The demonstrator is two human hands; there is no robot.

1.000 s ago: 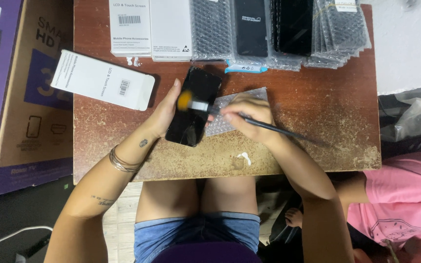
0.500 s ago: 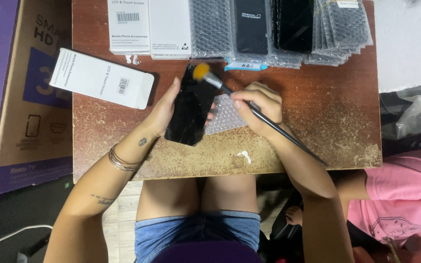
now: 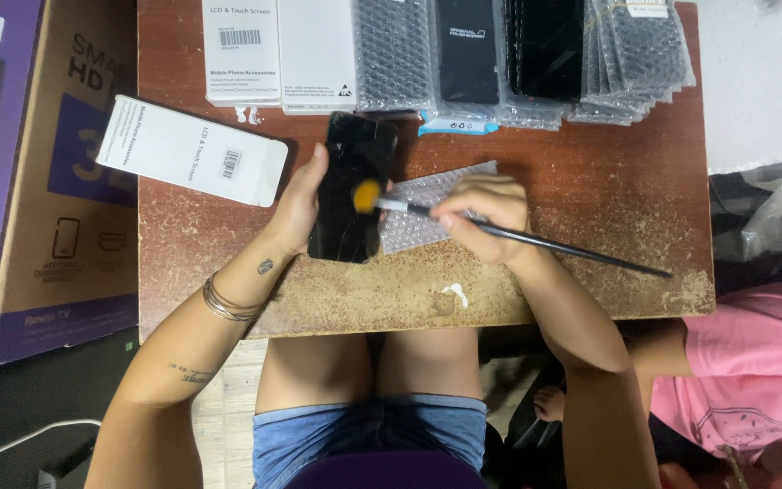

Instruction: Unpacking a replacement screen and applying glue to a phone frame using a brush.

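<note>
My left hand (image 3: pixel 297 204) grips the left edge of a black phone screen panel (image 3: pixel 352 161), held tilted over the worn wooden table (image 3: pixel 590 181). My right hand (image 3: pixel 481 217) holds a long thin black brush (image 3: pixel 536 240), and the brush's orange bristle tip (image 3: pixel 367 195) rests on the middle of the panel. A clear bubble-wrap pouch (image 3: pixel 427 195) lies flat under the right hand, just right of the panel.
A white box (image 3: pixel 192 150) lies at the table's left. Two white boxes (image 3: pixel 281 52), bubble-wrapped screens (image 3: pixel 468 54) and a fanned stack of pouches (image 3: pixel 635 63) line the far edge. A large cardboard carton (image 3: pixel 38 172) stands left. A person in pink (image 3: pixel 753 371) sits at right.
The brush tip has swept from the panel's top end down to its middle. The panel stays in my left hand, shifted slightly.
</note>
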